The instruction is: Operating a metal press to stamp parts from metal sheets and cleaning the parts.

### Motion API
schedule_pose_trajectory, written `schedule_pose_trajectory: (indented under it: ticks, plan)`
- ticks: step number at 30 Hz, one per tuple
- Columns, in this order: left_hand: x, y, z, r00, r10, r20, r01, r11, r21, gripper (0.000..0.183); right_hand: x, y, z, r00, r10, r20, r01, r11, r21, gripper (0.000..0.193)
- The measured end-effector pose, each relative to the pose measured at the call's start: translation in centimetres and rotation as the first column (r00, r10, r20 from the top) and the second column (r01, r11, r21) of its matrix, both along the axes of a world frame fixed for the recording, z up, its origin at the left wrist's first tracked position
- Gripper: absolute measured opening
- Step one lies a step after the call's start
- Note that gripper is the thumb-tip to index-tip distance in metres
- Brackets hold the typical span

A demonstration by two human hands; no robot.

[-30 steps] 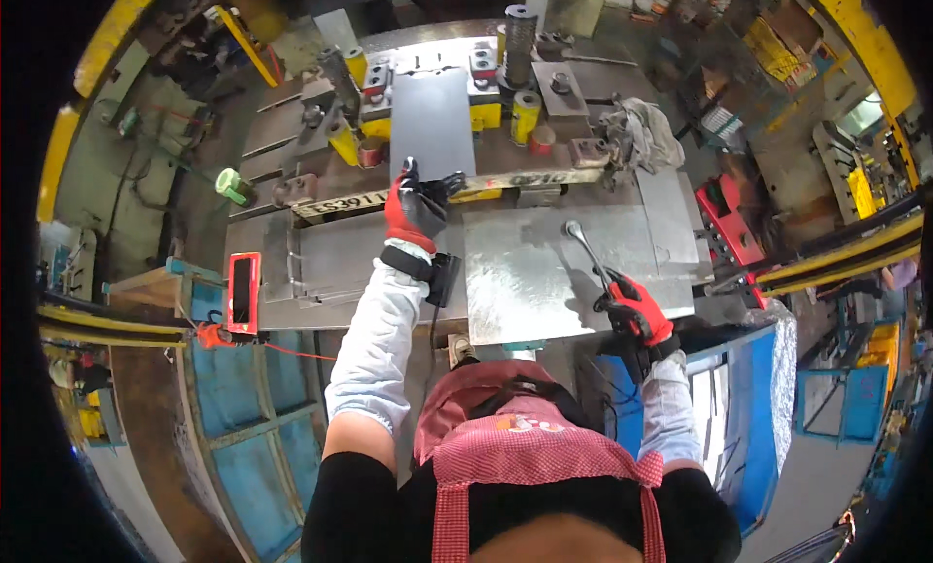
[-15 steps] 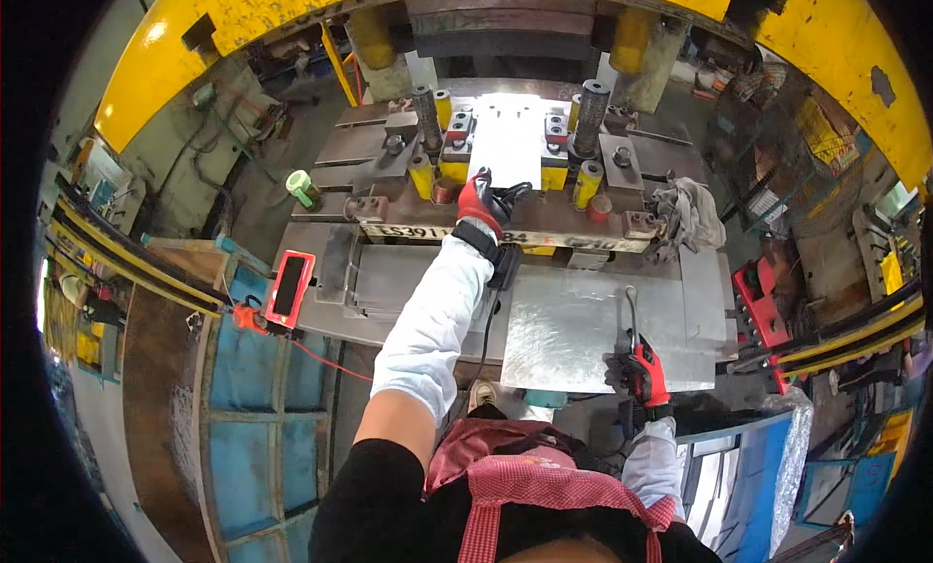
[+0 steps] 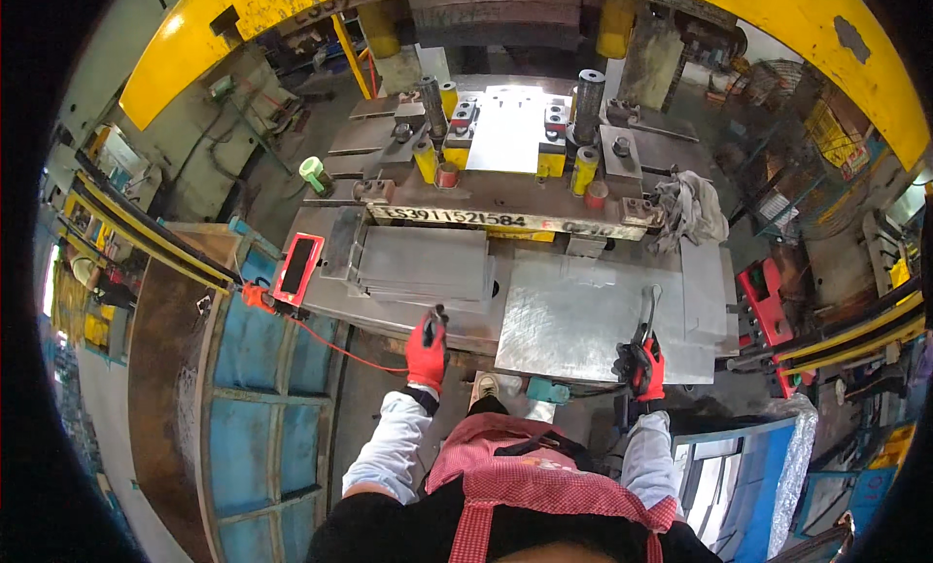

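Observation:
My left hand (image 3: 428,347), in a red and black glove, is just in front of a stack of thin grey metal sheets (image 3: 423,262); its fingers look curled together, and nothing shows in them. A long thin metal tool with a rounded end (image 3: 652,305) stands up from my right hand (image 3: 641,367), which is closed around its lower part. Beneath that tool a large bare metal plate (image 3: 564,315) covers the right side of the bench. Farther off, a bright flat metal sheet (image 3: 505,135) lies on the press die (image 3: 549,162), apart from both hands.
Guide posts (image 3: 587,106) and yellow cylinders rise beside the die. Overhead arches the yellow press frame (image 3: 292,23). A grey rag (image 3: 692,208) lies at the right; a red-framed device (image 3: 297,269) at the left. A blue-panelled rack (image 3: 243,417) stands left of me.
My left hand has drawn back from the bright sheet on the die to the bench's near edge. The tool in my right hand has tilted slightly to the right.

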State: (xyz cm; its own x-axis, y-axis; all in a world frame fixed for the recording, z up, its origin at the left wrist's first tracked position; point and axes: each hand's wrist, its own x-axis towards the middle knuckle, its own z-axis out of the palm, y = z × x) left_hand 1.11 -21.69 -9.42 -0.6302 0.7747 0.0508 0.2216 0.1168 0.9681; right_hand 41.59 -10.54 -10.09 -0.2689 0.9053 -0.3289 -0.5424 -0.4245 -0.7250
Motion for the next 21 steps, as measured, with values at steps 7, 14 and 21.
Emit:
schedule_pose_trajectory:
  ticks: [7,14,21]
  plan:
    - [0.0,0.0,-1.3,0.542,-0.436,-0.719,-0.105,0.813,-0.572,0.057,1.2,0.5,-2.1,0.984,0.039,-0.175,-0.047,0.998,-0.045,0.016]
    - [-1.1,1.1,-1.2,0.586,-0.579,-0.567,-0.083,0.653,-0.753,0.053,0.3,-0.1,-0.2,0.995,-0.053,0.083,0.049,0.998,0.045,0.014]
    - [-1.0,1.6,-1.2,0.567,-0.605,-0.559,-0.092,0.627,-0.773,0.063,1.0,0.0,-0.4,1.000,-0.028,0.005,0.028,0.999,0.036,0.016]
